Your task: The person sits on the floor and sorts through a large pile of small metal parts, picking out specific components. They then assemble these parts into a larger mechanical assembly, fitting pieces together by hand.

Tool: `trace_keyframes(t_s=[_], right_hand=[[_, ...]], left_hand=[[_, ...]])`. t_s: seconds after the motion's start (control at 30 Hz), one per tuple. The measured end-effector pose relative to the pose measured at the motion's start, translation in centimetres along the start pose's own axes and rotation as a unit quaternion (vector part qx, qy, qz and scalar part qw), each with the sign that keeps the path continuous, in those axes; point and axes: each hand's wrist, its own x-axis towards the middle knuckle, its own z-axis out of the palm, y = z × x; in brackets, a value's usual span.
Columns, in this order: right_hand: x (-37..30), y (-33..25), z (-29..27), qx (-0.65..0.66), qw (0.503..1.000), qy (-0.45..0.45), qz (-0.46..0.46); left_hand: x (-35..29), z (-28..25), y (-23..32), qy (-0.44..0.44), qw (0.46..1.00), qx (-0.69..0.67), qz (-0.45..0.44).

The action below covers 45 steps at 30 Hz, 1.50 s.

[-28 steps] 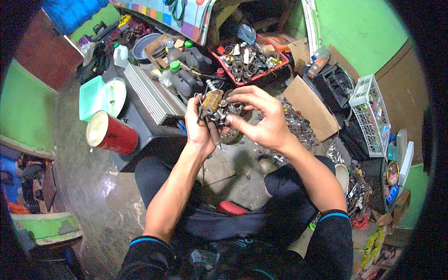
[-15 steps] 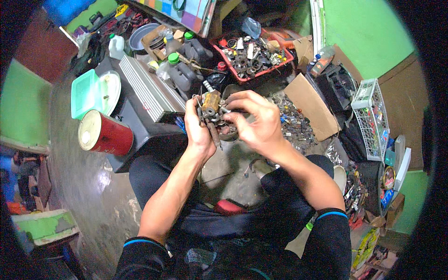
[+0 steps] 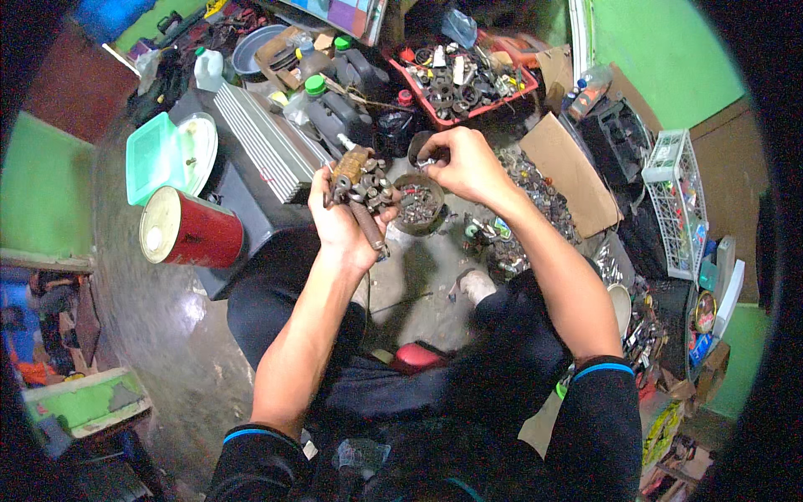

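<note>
My left hand point(image 3: 341, 226) is cupped around a pile of metal parts point(image 3: 368, 186): nuts and bolts, a brownish block point(image 3: 353, 166) and a coil spring point(image 3: 365, 222) hanging over the palm. Farther forward, my right hand point(image 3: 465, 166) has its fingers pinched at the mouth of a small dark container point(image 3: 420, 147). Whatever they hold is hidden. Between the hands on the floor stands a round tin point(image 3: 421, 224) with small hardware in it.
Loose small parts point(image 3: 535, 209) are heaped on the floor at right, beside a cardboard flap point(image 3: 570, 174). A red crate point(image 3: 468, 113) of parts stands beyond. On the left are a red can point(image 3: 201, 233), a green plastic box point(image 3: 154, 167) and dark jugs point(image 3: 338, 117).
My right hand has left the pile in my left hand and moved forward and right to the dark container. My left hand has shifted slightly left, its pile now more exposed.
</note>
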Motion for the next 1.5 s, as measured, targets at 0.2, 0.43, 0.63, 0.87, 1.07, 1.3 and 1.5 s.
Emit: trace_keyframes(t_s=[0.2,0.43,0.63,0.87,1.07,1.3,1.5], right_hand=[[0.6,1.6,0.7,-0.058,0.996,0.054,-0.037],[-1.9,-4.2,-0.5,0.137,0.955,0.097,-0.244],[-2.6,-4.4,-0.8,0.157,0.937,0.059,-0.306],[-2.8,-4.2,0.5,0.147,0.945,0.051,-0.289],[-1.8,-4.3,-2.3,0.194,0.943,0.179,-0.204],[-0.6,-0.5,-1.0,0.037,0.996,0.033,-0.068],[-0.5,0.3,-0.8,-0.042,0.998,0.023,-0.051]], left_hand=[[0.9,-1.7,0.0,-0.052,0.998,-0.019,-0.022],[0.5,-1.7,0.0,-0.001,0.999,0.019,-0.031],[-0.2,-0.8,-0.7,-0.015,0.998,0.055,0.004],[0.5,-1.1,-0.6,-0.007,0.998,0.058,0.021],[1.4,-2.1,-1.0,-0.011,0.998,0.06,0.008],[0.2,-0.7,-1.0,-0.04,0.999,-0.006,-0.026],[-0.2,-0.4,-1.0,-0.054,0.997,-0.016,-0.046]])
